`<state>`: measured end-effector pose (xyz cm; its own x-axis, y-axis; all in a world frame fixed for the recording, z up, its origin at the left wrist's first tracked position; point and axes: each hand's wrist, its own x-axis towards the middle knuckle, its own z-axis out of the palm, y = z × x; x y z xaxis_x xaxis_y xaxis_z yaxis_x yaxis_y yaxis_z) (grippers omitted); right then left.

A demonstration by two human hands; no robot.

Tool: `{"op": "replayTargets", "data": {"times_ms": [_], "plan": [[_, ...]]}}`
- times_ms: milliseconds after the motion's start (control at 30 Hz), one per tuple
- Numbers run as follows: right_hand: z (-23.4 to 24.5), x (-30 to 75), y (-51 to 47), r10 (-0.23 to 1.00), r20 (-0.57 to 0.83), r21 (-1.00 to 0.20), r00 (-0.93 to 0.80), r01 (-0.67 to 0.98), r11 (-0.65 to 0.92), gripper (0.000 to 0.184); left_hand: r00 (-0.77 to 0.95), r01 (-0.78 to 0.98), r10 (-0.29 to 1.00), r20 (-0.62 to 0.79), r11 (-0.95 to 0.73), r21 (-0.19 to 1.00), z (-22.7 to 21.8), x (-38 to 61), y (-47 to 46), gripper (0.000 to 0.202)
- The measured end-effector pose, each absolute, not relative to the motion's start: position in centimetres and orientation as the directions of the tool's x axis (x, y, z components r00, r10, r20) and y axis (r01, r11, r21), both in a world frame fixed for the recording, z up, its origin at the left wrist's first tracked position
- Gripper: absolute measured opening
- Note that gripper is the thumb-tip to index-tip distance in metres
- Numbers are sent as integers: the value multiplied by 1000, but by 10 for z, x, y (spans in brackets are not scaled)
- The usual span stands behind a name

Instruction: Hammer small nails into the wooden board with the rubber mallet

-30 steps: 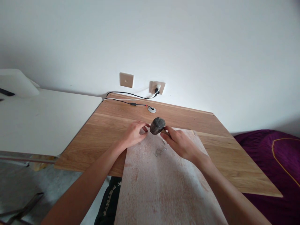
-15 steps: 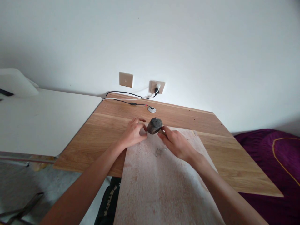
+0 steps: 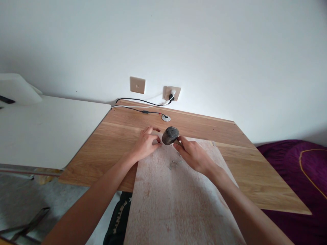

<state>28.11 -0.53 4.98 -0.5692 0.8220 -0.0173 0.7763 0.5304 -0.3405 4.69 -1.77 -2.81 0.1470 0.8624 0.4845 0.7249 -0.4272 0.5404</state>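
My right hand [image 3: 192, 153] is wrapped round the handle of a mallet [image 3: 170, 135] with a thick, dark, worn head. The head hangs just above the far part of a pale, whitish wooden board [image 3: 163, 197]. To the left of the head, my left hand [image 3: 148, 143] rests at the board's far left edge, thumb and index finger pinched together. What they hold, if anything, is too small to make out. A small cluster of thin, shiny pieces [image 3: 175, 165] lies on the board below the mallet, their kind unclear.
Under the board is a brown wooden table [image 3: 260, 180]. Cables [image 3: 143, 111] run along its back to a wall socket [image 3: 171, 93]. A white table [image 3: 56, 129] adjoins at left, and purple fabric [image 3: 288, 160] lies at right.
The mallet head has shifted very slightly right and away from the left fingertips. The left hand keeps its pinch in nearly the same place.
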Motion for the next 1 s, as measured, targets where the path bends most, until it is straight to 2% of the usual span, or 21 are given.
{"op": "replayTargets", "data": {"times_ms": [433, 633, 1000], "plan": [[46, 284, -8, 817, -19, -358, -576, 767, 532, 16, 206, 700, 841, 501, -484, 525, -27, 46, -18, 10], [48, 282, -9, 809, -51, -309, -585, 780, 544, 17, 196, 682, 851, 487, -475, 556, -27, 46, -18, 10], [49, 280, -10, 815, -35, -313, -578, 781, 540, 18, 200, 672, 851, 485, -480, 565, -29, 45, -16, 11]]}}
